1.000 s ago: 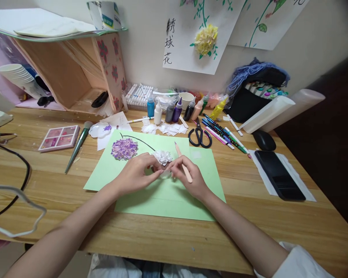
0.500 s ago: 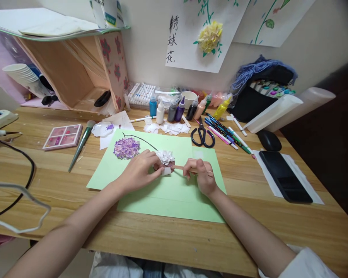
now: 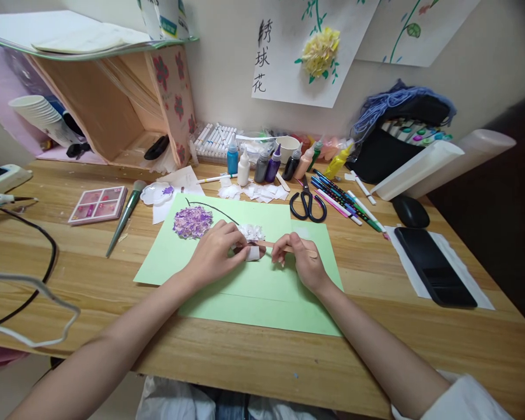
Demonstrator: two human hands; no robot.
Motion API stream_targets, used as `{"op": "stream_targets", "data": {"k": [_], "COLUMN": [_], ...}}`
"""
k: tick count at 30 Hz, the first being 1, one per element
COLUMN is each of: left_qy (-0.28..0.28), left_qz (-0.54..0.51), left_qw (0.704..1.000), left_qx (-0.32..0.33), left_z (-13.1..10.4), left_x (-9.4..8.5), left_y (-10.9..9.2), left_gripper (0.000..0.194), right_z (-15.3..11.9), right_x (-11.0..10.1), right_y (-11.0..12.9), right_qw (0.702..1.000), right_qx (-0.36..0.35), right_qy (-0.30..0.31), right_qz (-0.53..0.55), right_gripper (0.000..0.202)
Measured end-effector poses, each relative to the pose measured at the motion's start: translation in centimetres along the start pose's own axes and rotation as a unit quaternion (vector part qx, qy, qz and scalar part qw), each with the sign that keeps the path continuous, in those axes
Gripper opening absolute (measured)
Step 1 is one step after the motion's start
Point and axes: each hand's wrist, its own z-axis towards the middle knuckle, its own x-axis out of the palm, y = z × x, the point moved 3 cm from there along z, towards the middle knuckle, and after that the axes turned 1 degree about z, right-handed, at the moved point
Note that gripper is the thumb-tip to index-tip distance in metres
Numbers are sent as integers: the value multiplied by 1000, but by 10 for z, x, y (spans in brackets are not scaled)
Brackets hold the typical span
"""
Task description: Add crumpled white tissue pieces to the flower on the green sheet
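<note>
My left hand [image 3: 219, 251] lies over the green paper [image 3: 245, 318], thumb and fingers closed at the edge of a small white paper piece [image 3: 253, 253]. That piece sits on a brownish-purple patch just below a cluster of crumpled white paper bits [image 3: 251, 233]. In my right hand [image 3: 306, 262] is a flat wooden craft stick [image 3: 284, 248], its tip pointing left at the bottom of the white cluster. A round purple paper flower [image 3: 193, 221] and a curved black stem line [image 3: 214, 207] show on the green paper, left of my left hand.
Behind the paper stand several paint bottles [image 3: 273, 166] and torn white paper scraps [image 3: 266, 192]. Scissors [image 3: 308, 204] and pens [image 3: 345, 201] lie to the right, with a phone [image 3: 435, 265] farther over. A brush [image 3: 126, 216] and a pink palette [image 3: 98, 205] are on the left.
The craft stick has lifted slightly and its tip has shifted up toward the white cluster. My right hand's grip shows more of the stick. My left hand stays in nearly the same place.
</note>
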Motion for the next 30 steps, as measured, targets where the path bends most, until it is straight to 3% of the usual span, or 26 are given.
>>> {"op": "stream_targets", "data": {"k": [6, 11, 18, 22, 27, 30], "left_qy": [-40, -57, -64, -57, -116, -130], "left_qz": [74, 121, 147, 116, 46, 39], "left_qw": [996, 991, 986, 992, 988, 986], "left_qx": [8, 28, 36, 10, -86, -95], "left_z": [3, 5, 6, 5, 4, 4], "left_x": [3, 4, 6, 3, -6, -7], "left_y": [0, 1, 1, 2, 20, 28], "left_gripper": [15, 17, 16, 15, 17, 18], "right_z": [-1, -7, -8, -7, -7, -6], "right_x": [-2, -5, 4, 7, 7, 7], "right_y": [0, 5, 8, 7, 6, 5], "right_qw": [1000, 996, 986, 981, 984, 987], "right_qx": [-6, -78, -107, -116, -109, -96], "right_qy": [-13, -37, 16, 36, 29, 23], "right_qz": [8, -17, -127, -151, -138, -125], "right_gripper": [55, 60, 53, 49, 48, 48]}}
